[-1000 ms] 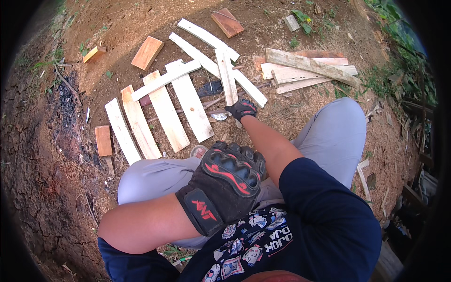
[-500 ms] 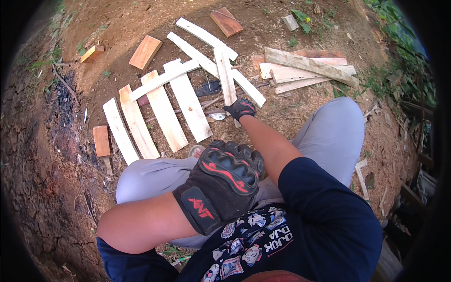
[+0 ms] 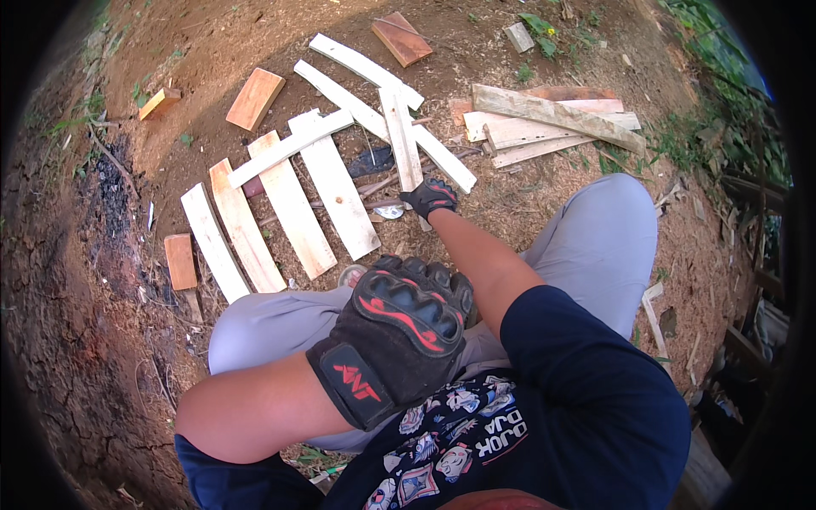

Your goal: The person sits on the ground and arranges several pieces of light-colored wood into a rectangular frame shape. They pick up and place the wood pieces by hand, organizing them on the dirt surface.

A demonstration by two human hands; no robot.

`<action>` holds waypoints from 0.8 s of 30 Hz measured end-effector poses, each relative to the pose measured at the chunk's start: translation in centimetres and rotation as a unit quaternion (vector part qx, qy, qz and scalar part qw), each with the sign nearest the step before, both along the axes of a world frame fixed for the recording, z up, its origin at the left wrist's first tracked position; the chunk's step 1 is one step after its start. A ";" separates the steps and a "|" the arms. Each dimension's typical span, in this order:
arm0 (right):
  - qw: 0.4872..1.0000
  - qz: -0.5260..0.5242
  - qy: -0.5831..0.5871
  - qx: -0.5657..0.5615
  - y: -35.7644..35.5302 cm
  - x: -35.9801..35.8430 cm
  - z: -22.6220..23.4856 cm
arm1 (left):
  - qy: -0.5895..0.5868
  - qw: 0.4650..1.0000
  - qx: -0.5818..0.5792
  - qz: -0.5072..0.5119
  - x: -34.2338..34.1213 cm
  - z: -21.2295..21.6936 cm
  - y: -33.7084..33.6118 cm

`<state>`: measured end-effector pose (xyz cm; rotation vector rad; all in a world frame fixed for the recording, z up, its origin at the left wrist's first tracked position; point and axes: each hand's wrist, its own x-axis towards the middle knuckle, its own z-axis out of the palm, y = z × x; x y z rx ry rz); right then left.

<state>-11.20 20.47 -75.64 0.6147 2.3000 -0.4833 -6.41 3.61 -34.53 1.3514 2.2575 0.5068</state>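
1. The right hand (image 3: 430,195), in a black glove with red trim, reaches out to the ground ahead; its fingers curl down at the near end of a pale narrow plank (image 3: 401,140), but whether they are clamped on it cannot be told.
2. The right arm stretches straight forward from a dark blue sleeve (image 3: 586,382), bare from elbow to wrist.
3. The left hand (image 3: 399,327), in a matching black padded glove, rests close to the body above the left knee, fingers curled together in a loose fist, holding nothing that shows.
4. The left forearm is bent across the chest, elbow out to the person's left.
5. The narrow plank lies on bare earth, crossing a longer white slat (image 3: 382,123).
6. To its left, several flat boards (image 3: 289,204) lie side by side.
7. A stack of rough timber (image 3: 544,123) lies further right.
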 end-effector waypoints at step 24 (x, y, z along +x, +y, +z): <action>0.999 0.010 0.029 0.010 -0.1 0.3 0.5 | 0.005 1.000 -0.009 -0.002 0.3 -0.1 -0.2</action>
